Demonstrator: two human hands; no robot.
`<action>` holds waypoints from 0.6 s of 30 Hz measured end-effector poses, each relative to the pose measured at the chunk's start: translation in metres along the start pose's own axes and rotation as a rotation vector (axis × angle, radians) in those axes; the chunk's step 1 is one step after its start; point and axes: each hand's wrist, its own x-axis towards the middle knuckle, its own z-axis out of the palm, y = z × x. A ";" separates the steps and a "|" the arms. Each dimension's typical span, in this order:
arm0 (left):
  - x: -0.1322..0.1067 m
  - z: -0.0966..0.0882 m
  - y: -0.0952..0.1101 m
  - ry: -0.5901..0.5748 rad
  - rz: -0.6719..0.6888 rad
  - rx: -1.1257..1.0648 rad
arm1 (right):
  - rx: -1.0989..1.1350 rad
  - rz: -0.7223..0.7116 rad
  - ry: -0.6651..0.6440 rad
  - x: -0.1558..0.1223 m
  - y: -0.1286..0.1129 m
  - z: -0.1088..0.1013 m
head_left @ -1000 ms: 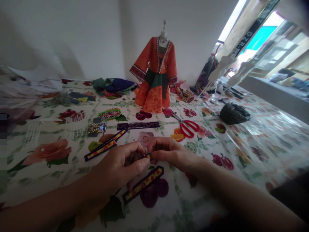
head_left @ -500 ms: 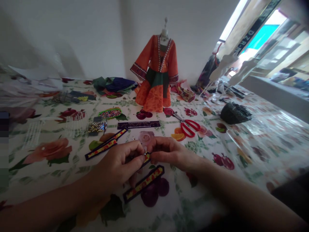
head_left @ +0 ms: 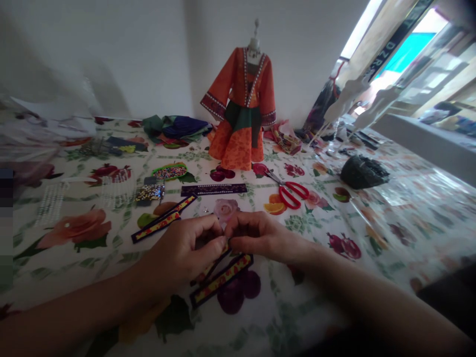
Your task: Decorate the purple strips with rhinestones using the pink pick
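Between thumb and fingers, my left hand (head_left: 186, 250) pinches a narrow fabric strip (head_left: 211, 269) with a yellow and red floral face and dark edging. My right hand (head_left: 262, 237) is closed at the strip's upper end, its fingertips against those of the left. Whatever small thing lies between these fingertips is hidden. Just below, a similar strip (head_left: 223, 281) lies flat on the patterned tablecloth. Left of my hands rest two more yellow strips (head_left: 158, 226). Beyond them is a dark purple strip (head_left: 213, 190) with a row of small pale beads.
Red-handled scissors (head_left: 293, 194) lie ahead to the right. A green-rimmed dish of coloured beads (head_left: 170, 171), gold and silver beads on a dark piece (head_left: 149, 192) and pearl strands (head_left: 118, 190) are at left. Behind stands a small orange dress (head_left: 253, 82); a black bundle (head_left: 363, 172) sits right.
My fingertips have come together, with the right hand shifted slightly left. The small shiny piece seen at the strip's end is now covered. The view has tilted slightly.
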 end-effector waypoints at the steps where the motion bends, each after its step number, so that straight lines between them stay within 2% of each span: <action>1: 0.000 0.000 0.000 0.002 0.013 0.014 | 0.006 -0.001 -0.005 0.000 0.000 0.000; 6: -0.001 0.000 -0.001 0.015 0.053 0.050 | 0.061 0.024 -0.016 0.000 0.000 -0.002; 13: 0.003 -0.003 -0.008 -0.042 0.096 0.060 | 0.098 0.063 0.019 0.000 -0.004 -0.003; 18: 0.000 -0.003 -0.004 -0.017 0.064 0.074 | 0.137 0.078 0.049 0.001 -0.004 -0.002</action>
